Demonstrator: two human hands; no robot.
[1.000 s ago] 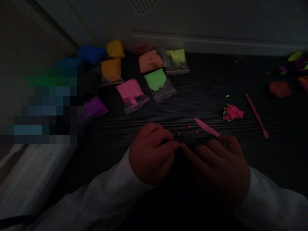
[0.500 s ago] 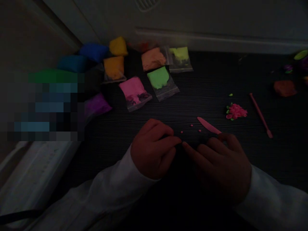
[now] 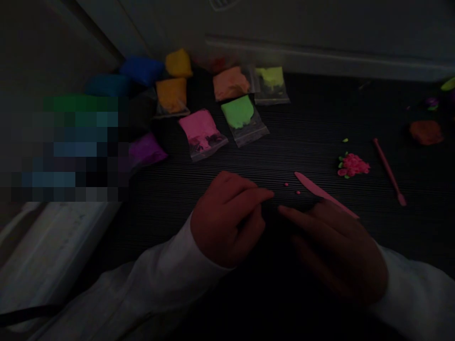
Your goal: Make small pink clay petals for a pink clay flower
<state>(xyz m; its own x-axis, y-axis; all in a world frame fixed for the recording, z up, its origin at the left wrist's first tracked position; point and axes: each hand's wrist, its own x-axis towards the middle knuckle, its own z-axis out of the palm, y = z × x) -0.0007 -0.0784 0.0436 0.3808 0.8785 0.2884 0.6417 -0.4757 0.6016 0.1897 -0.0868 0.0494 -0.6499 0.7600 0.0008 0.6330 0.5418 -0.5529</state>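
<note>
My left hand (image 3: 229, 220) hovers at or on the dark table with its index finger stretched out and the thumb apart; the other fingers are partly curled. Its fingertip is where a tiny pink clay ball lay before, so that ball is hidden. Opposite it, my right hand (image 3: 337, 246) points its index finger towards the left fingertip, a small gap between them. No object shows in either hand. Two tiny pink balls, one a pink ball (image 3: 286, 184) and another pink ball (image 3: 298, 192), lie just beyond the fingertips. A pink plastic clay knife (image 3: 320, 191) rests beside my right hand.
A pink clay flower cluster (image 3: 353, 165) with green leaves and a pink modelling tool (image 3: 389, 171) lie right. Farther right sits a reddish clay lump (image 3: 425, 132). Bags of pink clay (image 3: 200, 125), green clay (image 3: 239, 112) and other colours line the back left. A wall (image 3: 320, 33) stands behind.
My right hand has drawn back right, uncovering more of the knife, and its thumb has parted from the fingers. The left index finger has moved over the nearest pink ball. The view shifted slightly.
</note>
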